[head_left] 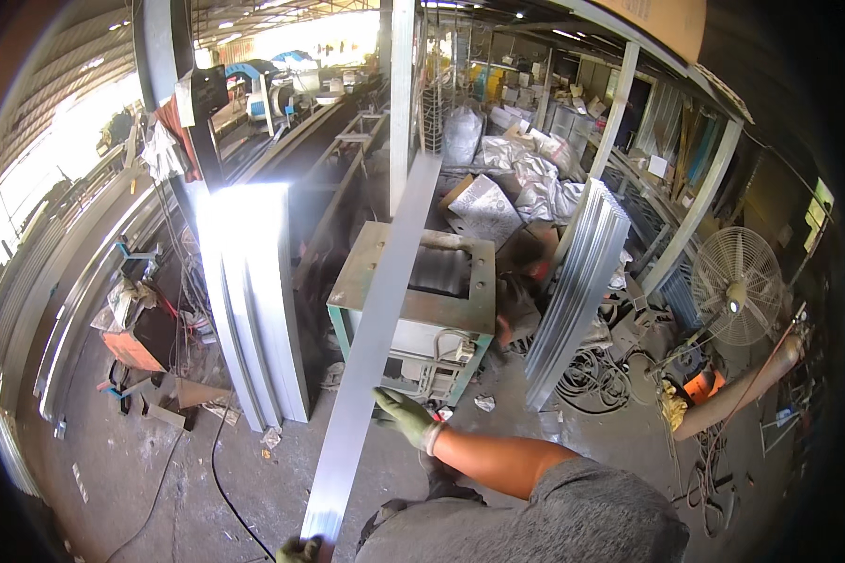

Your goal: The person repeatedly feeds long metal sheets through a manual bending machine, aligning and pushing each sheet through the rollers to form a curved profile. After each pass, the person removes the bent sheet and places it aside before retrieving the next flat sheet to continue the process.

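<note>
A long flat metal strip (366, 347) slants from the lower edge up over a green-framed machine (479, 281) with a rectangular opening in its top. At the strip's near end, my left hand (298, 550), in a green glove, is closed on it; the lower edge of the picture cuts this hand off. My right hand (406, 419), also gloved, lies at the strip's right edge about midway along. Its fingers are stretched out, and the fingertips reach the edge of the metal.
Stacks of long metal profiles stand upright left (253, 310) and right (580, 291) of the machine. A round fan (737, 286) and coiled cable (596, 380) are at the right. A black cable (223, 488) crosses the floor, and an orange box (139, 347) sits at left.
</note>
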{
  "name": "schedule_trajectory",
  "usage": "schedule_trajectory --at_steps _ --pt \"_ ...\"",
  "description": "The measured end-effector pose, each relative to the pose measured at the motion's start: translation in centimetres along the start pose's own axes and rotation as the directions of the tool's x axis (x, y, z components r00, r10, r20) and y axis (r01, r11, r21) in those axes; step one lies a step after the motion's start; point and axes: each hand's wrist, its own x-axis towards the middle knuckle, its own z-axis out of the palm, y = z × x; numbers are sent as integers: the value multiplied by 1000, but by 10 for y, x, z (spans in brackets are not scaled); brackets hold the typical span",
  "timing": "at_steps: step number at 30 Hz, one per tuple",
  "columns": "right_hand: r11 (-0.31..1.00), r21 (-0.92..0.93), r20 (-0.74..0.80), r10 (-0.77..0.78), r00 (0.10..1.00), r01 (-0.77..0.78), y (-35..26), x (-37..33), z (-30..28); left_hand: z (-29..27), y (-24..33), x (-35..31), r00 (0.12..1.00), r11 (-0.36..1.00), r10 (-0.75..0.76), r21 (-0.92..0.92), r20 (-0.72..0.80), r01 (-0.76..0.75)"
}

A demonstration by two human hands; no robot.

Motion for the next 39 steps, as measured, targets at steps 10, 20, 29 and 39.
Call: schedule_trajectory --at_steps 10,20,29,39 --pt "874 -339 38 -356 934 347 -113 -13 12 122 174 106 842 785 540 363 -4 -502" --pt "547 -757 -33 -579 815 358 -88 -45 -63 -42 371 22 153 253 967 699 -205 -668" --pt "-33 -830 469 -583 664 557 -83 -24 -120 -85 285 19 926 547 358 777 119 -311" --pt "-102 -626 771 -231 594 773 -75 68 -126 14 104 -41 976 817 -95 575 194 -35"
